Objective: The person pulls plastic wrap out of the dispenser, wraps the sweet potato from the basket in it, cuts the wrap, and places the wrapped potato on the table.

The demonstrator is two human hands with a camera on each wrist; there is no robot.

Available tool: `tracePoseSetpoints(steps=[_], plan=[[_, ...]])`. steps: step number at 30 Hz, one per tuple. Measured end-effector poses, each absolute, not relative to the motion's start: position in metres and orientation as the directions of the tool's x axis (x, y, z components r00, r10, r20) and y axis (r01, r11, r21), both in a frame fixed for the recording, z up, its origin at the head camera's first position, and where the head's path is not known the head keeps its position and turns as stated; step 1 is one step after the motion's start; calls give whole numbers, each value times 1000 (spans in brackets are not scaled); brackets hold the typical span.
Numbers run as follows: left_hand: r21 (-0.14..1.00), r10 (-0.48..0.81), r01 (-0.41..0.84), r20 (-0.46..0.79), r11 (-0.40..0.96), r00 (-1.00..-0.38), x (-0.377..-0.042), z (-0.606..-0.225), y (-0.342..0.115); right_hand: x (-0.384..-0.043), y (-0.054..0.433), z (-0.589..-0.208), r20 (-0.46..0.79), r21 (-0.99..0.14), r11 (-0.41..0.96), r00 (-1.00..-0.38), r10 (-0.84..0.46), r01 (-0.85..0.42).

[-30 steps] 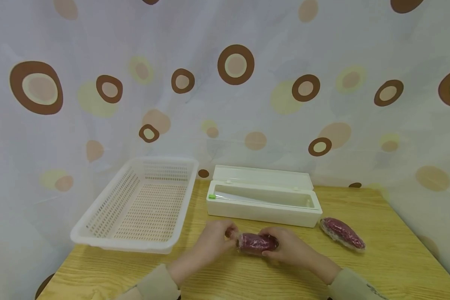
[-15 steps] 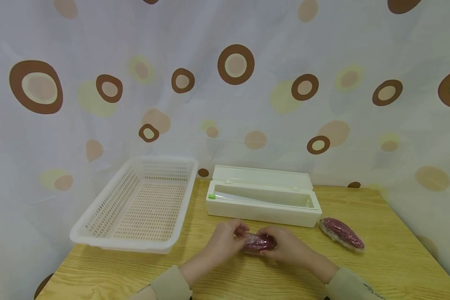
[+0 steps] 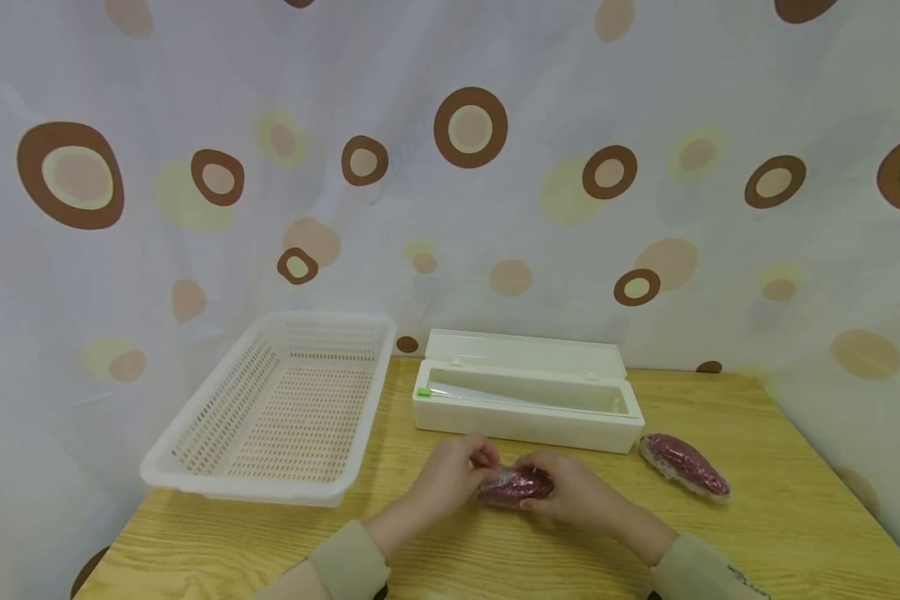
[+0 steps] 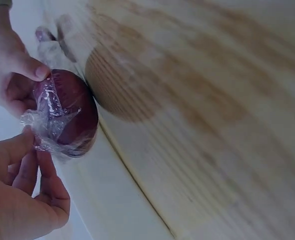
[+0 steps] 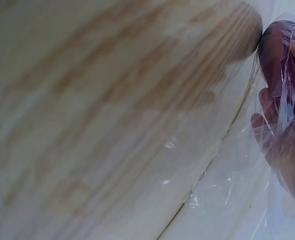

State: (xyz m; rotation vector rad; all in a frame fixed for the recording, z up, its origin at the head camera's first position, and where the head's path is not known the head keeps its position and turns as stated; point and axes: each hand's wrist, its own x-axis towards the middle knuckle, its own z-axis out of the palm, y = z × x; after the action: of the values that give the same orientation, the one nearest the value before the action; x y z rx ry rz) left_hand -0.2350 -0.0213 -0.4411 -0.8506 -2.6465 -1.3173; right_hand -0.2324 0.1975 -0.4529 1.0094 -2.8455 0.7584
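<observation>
A purple-red sweet potato [image 3: 516,490] wrapped in cling film lies crosswise low over the table between both hands. My left hand [image 3: 450,477] pinches the loose cling film [image 4: 52,122] at the left end; in the left wrist view, its thumb and fingertips meet on the gathered film. My right hand [image 3: 574,497] grips the other end, thumb on the near side and fingers over the far side. Through clear film in the right wrist view, part of the sweet potato [image 5: 275,55] shows. A second wrapped sweet potato [image 3: 685,465] lies to the right.
A long white cling film box [image 3: 528,423] with its lid raised and a green slide cutter [image 3: 423,392] stands behind the hands. A white perforated basket [image 3: 262,492] is on the left of the wooden table [image 3: 780,533]. A patterned curtain [image 3: 450,208] closes off the back.
My left hand has moved slightly right, onto the sweet potato's left end, and folded the loose film in toward it. The right hand stays nearly still.
</observation>
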Motion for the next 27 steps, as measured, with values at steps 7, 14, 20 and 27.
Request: tracePoseSetpoints(steps=[7,14,20,27], plan=[[554,515,603,327,575,-792,-237,-440,-18,-233,198,-453,184,-438,666,-785,-591,-604],[466,604,664,297,585,-740,-240,-443,-25,-231,198,-452,181,-450,658,-783,-595,-604],[622,651,579,141,528,-746,-243,-443,-32,-231,199,-451,157,-473,661,-793,-588,-583],[631,652,567,125,529,-748,-243,-443,-32,-229,207,-447,138,-481,664,-797,-588,-573]])
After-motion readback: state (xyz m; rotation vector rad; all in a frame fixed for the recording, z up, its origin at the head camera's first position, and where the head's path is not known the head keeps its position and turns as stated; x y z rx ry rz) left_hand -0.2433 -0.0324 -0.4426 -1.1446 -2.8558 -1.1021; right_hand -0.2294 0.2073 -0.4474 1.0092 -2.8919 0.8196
